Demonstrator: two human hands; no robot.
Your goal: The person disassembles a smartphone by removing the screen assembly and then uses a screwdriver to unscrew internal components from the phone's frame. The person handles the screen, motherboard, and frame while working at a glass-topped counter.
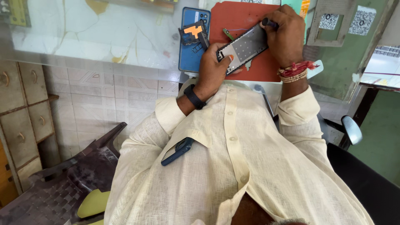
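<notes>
Over red mat (266,71): left hand (212,68) steadies phone frame (243,48), right hand (285,35) grips tool (268,23).

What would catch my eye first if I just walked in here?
The opened phone frame gripped by the left hand over a red mat, while the right hand works a dark tool at its top end. Just left lies a blue phone back with loose parts.

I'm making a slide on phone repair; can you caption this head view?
Left hand steadies an opened phone frame over a red mat while the right hand works a dark-handled tool.
</notes>
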